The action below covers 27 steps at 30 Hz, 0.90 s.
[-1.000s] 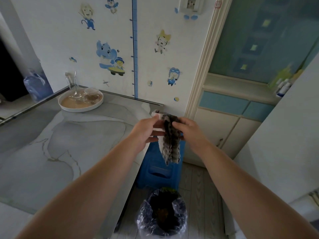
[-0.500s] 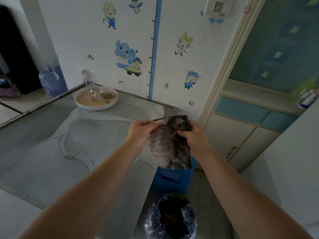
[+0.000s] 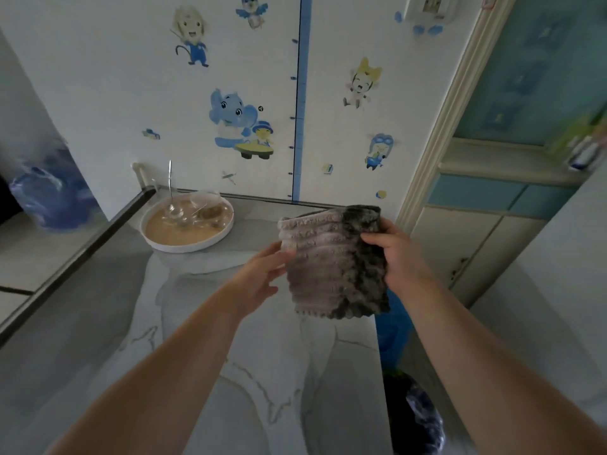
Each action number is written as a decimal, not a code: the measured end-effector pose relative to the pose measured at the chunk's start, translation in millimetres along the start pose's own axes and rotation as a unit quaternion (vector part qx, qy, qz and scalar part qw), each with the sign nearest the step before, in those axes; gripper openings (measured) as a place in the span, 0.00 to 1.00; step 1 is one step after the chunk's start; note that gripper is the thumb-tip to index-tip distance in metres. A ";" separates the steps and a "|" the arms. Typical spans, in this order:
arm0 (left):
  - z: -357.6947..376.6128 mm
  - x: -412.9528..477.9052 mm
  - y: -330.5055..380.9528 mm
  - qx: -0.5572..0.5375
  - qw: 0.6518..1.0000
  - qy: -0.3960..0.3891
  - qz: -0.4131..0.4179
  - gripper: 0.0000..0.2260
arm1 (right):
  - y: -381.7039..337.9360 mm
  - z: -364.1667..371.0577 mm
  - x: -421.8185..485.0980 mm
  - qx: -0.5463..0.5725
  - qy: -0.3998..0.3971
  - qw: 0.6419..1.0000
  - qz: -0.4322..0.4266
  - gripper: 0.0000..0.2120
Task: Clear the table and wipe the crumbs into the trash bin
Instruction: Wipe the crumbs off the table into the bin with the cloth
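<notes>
A ribbed grey cleaning cloth [image 3: 331,261] hangs spread out above the right part of the marble table [image 3: 197,339]. My left hand [image 3: 262,277] holds its left edge and my right hand [image 3: 397,254] grips its dark right edge. A white round tray [image 3: 184,244] with a spoon, a clear cup and brownish contents sits at the table's far corner by the wall. The trash bin [image 3: 414,418], lined with a dark bag, stands on the floor just off the table's right edge, partly hidden by my right arm.
A blue plastic box [image 3: 392,330] stands on the floor beside the table, behind the bin. A stickered wall runs along the table's far side. Cabinets [image 3: 476,244] are at the right. A blue water jug [image 3: 49,192] sits at far left.
The cloth has been unfolded from a bunched strip into a flat sheet. Both hands and the cloth moved left, from above the bin to over the table.
</notes>
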<state>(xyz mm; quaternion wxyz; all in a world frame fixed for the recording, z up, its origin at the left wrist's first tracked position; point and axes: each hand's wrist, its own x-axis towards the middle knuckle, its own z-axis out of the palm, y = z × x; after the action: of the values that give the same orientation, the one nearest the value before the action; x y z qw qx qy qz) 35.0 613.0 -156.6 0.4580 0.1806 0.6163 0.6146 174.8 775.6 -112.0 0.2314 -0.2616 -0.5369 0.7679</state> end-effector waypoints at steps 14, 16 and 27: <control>-46.1 72.8 12.2 -0.035 0.991 0.125 0.032 0.06 | 61.1 29.6 74.6 -0.251 0.062 0.966 0.027 0.17; -44.6 90.7 13.3 -0.029 0.991 0.132 0.025 0.05 | 63.2 23.8 90.1 -0.205 0.070 0.974 0.073 0.18; -34.4 206.1 -9.8 -0.040 0.983 0.168 -0.055 0.05 | 95.2 -41.6 201.3 -0.078 0.113 0.977 0.166 0.26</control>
<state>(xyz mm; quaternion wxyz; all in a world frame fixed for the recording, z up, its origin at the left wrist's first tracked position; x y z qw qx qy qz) -94.9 752.8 -242.3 0.3878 0.0221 0.6688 0.6339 42.5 902.9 -244.8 0.1390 -0.4494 -0.5144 0.7170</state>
